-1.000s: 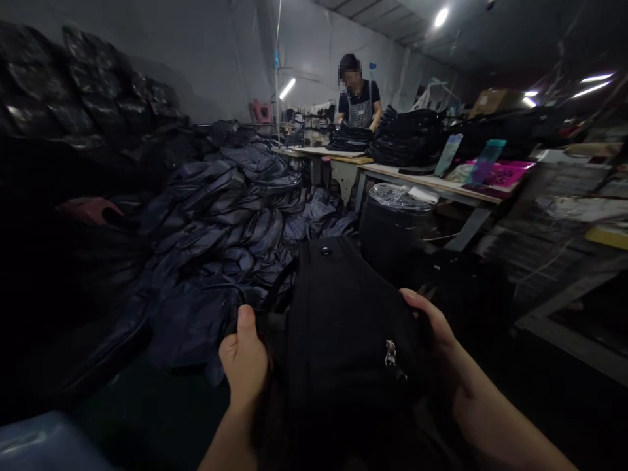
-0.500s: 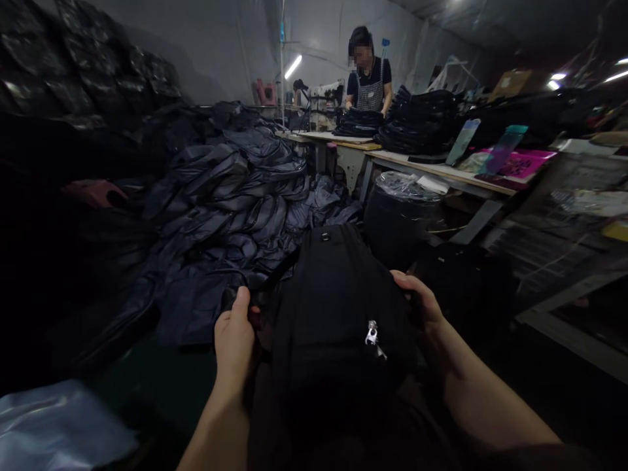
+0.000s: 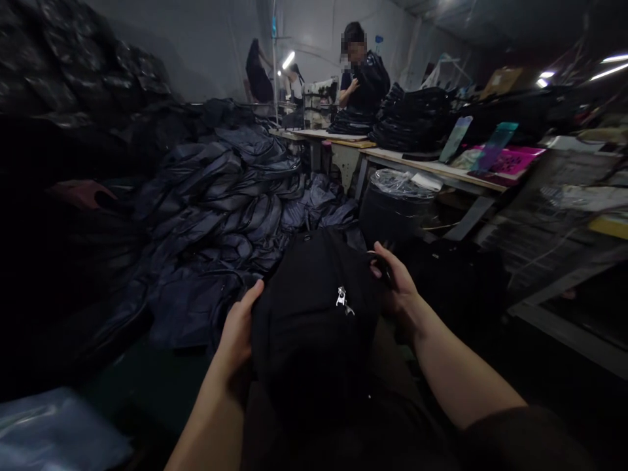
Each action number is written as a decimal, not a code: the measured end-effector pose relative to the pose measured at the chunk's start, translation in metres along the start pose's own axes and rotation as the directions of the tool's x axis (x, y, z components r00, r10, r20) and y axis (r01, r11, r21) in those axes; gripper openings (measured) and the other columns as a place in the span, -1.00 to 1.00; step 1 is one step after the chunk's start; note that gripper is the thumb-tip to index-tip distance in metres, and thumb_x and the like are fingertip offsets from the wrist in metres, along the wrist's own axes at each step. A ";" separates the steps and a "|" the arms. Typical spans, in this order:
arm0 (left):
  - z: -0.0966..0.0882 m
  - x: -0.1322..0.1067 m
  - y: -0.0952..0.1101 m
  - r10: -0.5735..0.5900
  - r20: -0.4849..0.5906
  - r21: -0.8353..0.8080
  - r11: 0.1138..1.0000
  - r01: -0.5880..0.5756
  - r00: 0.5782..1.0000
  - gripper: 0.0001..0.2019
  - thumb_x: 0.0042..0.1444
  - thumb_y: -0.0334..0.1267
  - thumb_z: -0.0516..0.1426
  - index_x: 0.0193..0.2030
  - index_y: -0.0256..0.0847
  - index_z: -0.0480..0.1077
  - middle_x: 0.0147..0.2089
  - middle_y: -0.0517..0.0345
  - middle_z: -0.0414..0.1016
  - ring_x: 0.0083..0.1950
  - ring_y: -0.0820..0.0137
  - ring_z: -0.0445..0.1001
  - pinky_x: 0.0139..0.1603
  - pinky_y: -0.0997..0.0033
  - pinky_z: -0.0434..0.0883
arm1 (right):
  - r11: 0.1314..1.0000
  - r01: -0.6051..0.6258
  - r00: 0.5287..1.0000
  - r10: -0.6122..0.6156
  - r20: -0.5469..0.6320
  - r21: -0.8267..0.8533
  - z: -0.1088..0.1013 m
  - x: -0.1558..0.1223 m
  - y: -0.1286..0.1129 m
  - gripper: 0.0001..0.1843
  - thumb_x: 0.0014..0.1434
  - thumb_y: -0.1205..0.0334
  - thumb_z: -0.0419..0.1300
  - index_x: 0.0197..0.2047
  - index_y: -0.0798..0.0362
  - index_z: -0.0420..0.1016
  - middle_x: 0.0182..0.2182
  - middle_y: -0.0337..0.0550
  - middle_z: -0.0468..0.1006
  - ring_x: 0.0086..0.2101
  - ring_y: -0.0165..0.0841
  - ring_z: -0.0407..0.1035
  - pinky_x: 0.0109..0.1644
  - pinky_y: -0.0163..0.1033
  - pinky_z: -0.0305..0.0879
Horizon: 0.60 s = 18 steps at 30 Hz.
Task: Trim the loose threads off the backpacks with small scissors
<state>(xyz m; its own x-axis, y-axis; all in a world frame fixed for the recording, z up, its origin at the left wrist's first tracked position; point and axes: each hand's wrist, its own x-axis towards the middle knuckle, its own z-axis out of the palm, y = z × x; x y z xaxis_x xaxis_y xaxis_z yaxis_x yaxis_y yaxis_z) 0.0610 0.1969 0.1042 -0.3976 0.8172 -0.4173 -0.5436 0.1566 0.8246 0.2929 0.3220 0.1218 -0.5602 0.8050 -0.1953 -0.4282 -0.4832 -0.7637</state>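
A black backpack (image 3: pixel 309 294) lies before me, with silver zipper pulls (image 3: pixel 342 297) on its right part. My left hand (image 3: pixel 241 320) grips its left side, thumb on top and the other fingers hidden behind the fabric. On the right side, my right hand (image 3: pixel 395 278) is closed round a dark strap or edge of the backpack; exactly which part is too dark to tell. The backpack's lower part fades into shadow over my lap.
A heap of dark bags (image 3: pixel 220 176) fills the left and middle. Beyond, a person (image 3: pixel 353 85) holds a dark bag at a worktable (image 3: pixel 383 154) bearing stacked black pieces (image 3: pixel 417 121). A plastic-lined bin (image 3: pixel 397 203) stands before it. Pale plastic (image 3: pixel 59 428) lies lower left.
The backpack has shifted left and tilted between my hands. My right hand has moved left and up with it. The person across has lifted a dark bag to the chest.
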 end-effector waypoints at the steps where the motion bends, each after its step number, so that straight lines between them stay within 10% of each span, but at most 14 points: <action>1: 0.001 -0.001 0.002 -0.021 0.005 -0.047 0.999 0.022 1.000 -0.68 -0.01 -0.13 0.22 -0.17 -0.31 0.49 -0.35 0.01 0.60 -0.31 0.21 0.58 -0.28 0.31 0.52 | 0.999 0.038 0.999 -0.038 0.008 -0.011 -0.004 -0.001 0.003 -0.52 0.04 -0.17 0.18 -0.63 0.06 0.30 -0.77 -0.30 0.28 -0.74 -0.52 0.13 -0.68 -0.41 0.13; 8: 0.000 0.003 0.017 -0.135 0.030 -0.217 0.966 0.139 0.990 -0.69 0.10 -0.15 0.11 -0.13 -0.33 0.47 -0.41 0.00 0.60 -0.33 0.19 0.59 -0.26 0.25 0.54 | 0.736 0.377 0.925 -0.333 0.185 -0.562 -0.029 -0.030 0.062 -0.58 -0.04 0.04 0.34 -0.11 0.00 0.46 -0.32 -0.19 0.49 -0.33 -0.35 0.37 -0.24 -0.27 0.29; 18: -0.008 0.012 0.015 -0.149 -0.006 -0.256 0.956 0.143 0.989 -0.83 0.07 -0.20 0.15 -0.28 -0.25 0.48 -0.51 0.14 0.57 -0.51 0.30 0.55 -0.34 0.33 0.54 | 0.531 0.407 0.913 -0.276 0.302 -0.744 -0.005 -0.020 0.070 -0.83 0.17 0.15 0.14 -0.38 0.06 0.33 -0.48 -0.28 0.31 -0.42 -0.43 0.20 -0.34 -0.32 0.13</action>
<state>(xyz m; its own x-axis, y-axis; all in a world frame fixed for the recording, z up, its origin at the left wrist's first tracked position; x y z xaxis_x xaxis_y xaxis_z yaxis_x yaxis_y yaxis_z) 0.0423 0.2052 0.1084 -0.3163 0.7812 -0.5382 -0.7658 0.1245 0.6309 0.2771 0.2737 0.0691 -0.6071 0.7641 0.2184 0.0724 0.3268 -0.9423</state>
